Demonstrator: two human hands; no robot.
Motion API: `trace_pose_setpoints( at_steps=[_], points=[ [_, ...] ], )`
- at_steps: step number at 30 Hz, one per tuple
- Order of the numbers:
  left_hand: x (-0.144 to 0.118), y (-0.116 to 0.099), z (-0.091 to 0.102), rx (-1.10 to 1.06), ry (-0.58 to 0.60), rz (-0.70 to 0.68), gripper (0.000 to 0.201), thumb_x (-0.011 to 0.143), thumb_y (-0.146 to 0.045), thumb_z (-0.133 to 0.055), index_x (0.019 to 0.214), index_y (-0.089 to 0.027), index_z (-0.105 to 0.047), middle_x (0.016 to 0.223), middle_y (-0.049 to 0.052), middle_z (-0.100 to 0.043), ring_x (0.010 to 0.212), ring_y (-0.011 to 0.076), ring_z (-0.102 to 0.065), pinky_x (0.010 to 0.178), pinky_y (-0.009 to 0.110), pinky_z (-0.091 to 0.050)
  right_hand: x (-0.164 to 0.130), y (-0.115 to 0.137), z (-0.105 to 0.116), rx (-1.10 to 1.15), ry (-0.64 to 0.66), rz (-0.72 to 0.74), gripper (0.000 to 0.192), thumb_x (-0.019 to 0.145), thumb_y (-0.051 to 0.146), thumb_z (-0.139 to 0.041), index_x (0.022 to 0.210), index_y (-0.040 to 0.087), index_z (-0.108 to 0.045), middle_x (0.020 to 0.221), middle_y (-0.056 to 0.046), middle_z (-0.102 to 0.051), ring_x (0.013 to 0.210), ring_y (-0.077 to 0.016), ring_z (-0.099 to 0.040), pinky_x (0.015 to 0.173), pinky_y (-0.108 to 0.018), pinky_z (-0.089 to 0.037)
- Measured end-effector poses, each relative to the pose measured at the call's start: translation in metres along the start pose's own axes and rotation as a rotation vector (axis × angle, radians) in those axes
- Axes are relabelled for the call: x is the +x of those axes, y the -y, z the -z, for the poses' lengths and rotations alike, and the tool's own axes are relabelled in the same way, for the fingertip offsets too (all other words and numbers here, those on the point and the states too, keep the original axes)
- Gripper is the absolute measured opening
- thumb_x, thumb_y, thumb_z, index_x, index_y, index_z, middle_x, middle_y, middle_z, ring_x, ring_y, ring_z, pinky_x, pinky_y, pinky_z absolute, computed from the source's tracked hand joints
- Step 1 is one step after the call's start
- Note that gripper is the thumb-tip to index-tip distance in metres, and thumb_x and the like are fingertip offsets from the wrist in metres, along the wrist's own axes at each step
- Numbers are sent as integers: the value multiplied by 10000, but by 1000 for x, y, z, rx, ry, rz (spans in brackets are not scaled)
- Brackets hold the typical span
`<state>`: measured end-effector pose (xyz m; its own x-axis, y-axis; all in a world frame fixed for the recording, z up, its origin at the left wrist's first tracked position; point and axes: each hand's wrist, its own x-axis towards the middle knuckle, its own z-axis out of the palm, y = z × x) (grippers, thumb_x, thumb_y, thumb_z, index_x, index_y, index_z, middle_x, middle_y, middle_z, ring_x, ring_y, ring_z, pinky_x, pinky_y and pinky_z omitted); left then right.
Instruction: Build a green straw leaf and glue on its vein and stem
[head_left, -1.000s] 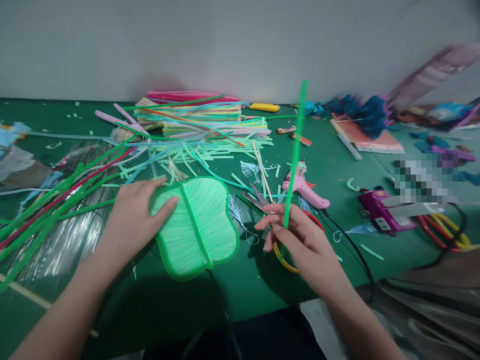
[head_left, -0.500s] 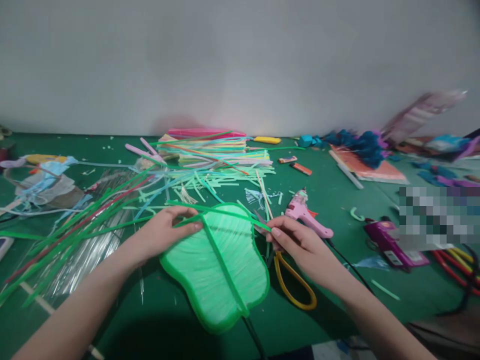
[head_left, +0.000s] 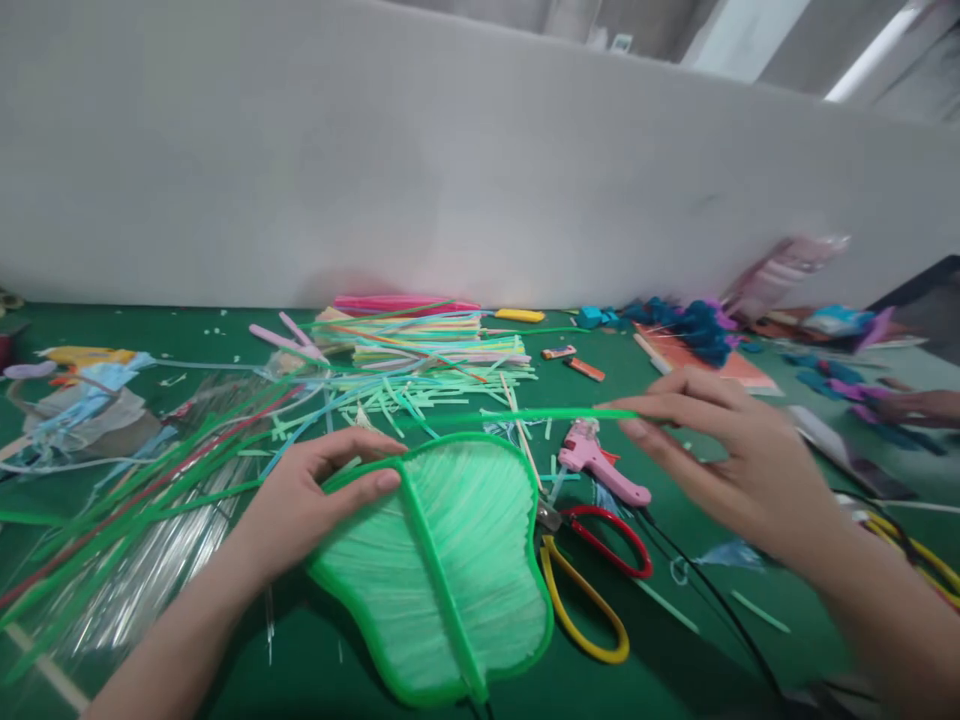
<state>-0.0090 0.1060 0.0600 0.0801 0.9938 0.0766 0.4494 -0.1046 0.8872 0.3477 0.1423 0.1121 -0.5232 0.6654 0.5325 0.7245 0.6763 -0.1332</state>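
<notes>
A flat green leaf shape [head_left: 480, 540] with a raised green rim and midrib hangs tilted over the table's near middle. My left hand [head_left: 322, 490] pinches its upper left edge near the top of the midrib, thumb on the front face. Off to the upper right, my right hand [head_left: 720, 450] pinches one end of a thin green pipe cleaner [head_left: 540, 413]. This strip stretches leftward above the leaf's top edge; its far end blurs near my left fingers, so I cannot tell whether they touch it. Scissors [head_left: 592, 595] with one red and one yellow handle lie just right of the leaf.
A pink glue gun [head_left: 604, 470] with a black cord lies beyond the scissors. Bundled pastel pipe cleaners [head_left: 420, 340] sit at the back. Long green stems and clear-wrapped strands [head_left: 157, 550] cover the left. Another person's hand [head_left: 922, 408] is at far right.
My right hand has moved right and slightly up, drawing the green pipe cleaner away from the leaf. The scissors' red handle is now uncovered. The view has tilted upward.
</notes>
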Motion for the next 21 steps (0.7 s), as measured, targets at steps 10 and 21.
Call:
trace_pose_setpoints(
  at_steps=[10,21],
  points=[
    [-15,-6,1,43,-62,-19,305,741,-569,-751,891,-307,-787,866,3,-788,769,201,-721,776,291,-596,5,-3,23,-423,-62,303,339,952,136,-539,1109,395,-691,822,-26,-589,795,-233,-559,714,-399,-337],
    [-13,0,-1,17,-71,4,379,738,-569,-755,1008,-302,-765,955,31,-789,856,244,-744,781,330,-614,10,-16,24,-411,-104,259,373,954,168,-614,1233,413,-645,908,-36,-602,837,-217,-598,688,-361,-392]
  ],
)
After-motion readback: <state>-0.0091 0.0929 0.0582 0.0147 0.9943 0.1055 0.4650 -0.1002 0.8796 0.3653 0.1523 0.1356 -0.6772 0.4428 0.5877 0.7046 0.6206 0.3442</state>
